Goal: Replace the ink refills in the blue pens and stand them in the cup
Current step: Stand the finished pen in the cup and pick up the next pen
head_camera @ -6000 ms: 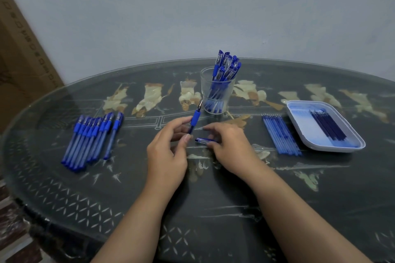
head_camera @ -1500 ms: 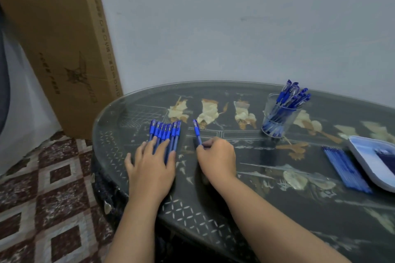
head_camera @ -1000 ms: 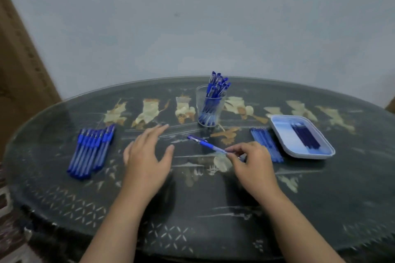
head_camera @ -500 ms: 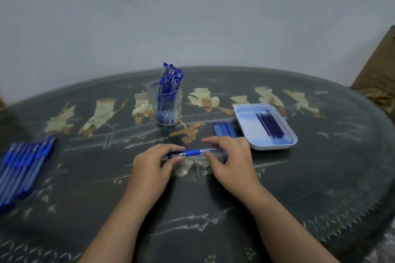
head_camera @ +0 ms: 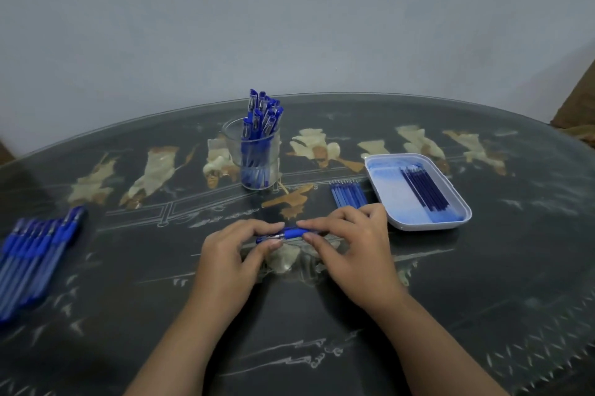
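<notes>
A blue pen (head_camera: pixel 291 233) lies level between both hands just above the table's middle. My left hand (head_camera: pixel 230 255) pinches its tip end, and my right hand (head_camera: pixel 351 244) grips the barrel, hiding most of it. Behind them a clear cup (head_camera: pixel 254 155) holds several capped blue pens upright. Several more blue pens (head_camera: pixel 35 247) lie in a row at the far left. A bundle of light blue refills (head_camera: pixel 347 194) lies just beyond my right hand. Dark blue refills (head_camera: pixel 423 187) lie in a white tray (head_camera: pixel 405 215) on the right.
The dark oval table (head_camera: pixel 483 283) has a glass top with pale inlaid figures. Its far edge meets a grey wall. A brown object (head_camera: pixel 576 112) shows at the far right edge.
The view turned from the pen row at the left toward the table's middle. My right hand carried one pen there, and my left hand came over and took hold of its tip end.
</notes>
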The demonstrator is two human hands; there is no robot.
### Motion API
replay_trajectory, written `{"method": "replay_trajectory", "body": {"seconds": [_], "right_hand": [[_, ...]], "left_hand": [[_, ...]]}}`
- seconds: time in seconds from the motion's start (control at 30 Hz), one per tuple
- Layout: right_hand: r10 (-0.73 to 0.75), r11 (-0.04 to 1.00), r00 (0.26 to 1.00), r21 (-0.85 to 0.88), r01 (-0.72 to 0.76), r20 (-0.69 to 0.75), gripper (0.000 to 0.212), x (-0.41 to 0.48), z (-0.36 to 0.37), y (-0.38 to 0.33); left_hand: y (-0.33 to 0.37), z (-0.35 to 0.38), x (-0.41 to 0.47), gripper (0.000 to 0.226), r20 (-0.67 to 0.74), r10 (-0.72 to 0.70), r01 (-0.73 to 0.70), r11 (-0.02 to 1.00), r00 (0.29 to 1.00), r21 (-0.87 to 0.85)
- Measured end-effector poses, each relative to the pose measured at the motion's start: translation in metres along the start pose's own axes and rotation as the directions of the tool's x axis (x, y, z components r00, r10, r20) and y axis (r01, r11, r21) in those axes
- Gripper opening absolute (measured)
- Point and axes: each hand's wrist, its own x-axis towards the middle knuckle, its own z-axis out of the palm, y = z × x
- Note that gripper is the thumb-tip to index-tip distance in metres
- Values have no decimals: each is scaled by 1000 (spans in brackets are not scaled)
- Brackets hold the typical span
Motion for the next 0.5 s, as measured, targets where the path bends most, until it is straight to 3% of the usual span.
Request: {"method": "replay_trajectory", "body": {"seconds": [0.23,0.3,0.4,0.5], "right_hand": [[7,999,999,32,-6,-33,22,0,1,3],[18,998,999,56,-16,-35,20,0,1,3],[15,997,1000,75,-13,-27,16,0,1,1],[81,991,995,109,-74,-57,13,1,-7,2]], "left_hand": [[-4,2,0,24,-3,60,-60,997,998,46],[-5,4,0,16,-24,109,-106,990,994,99],[-7,7,-2,21,-18,154,-147,969,988,197],[-9,1,0,18,-143,43,-23,990,989,137]]}}
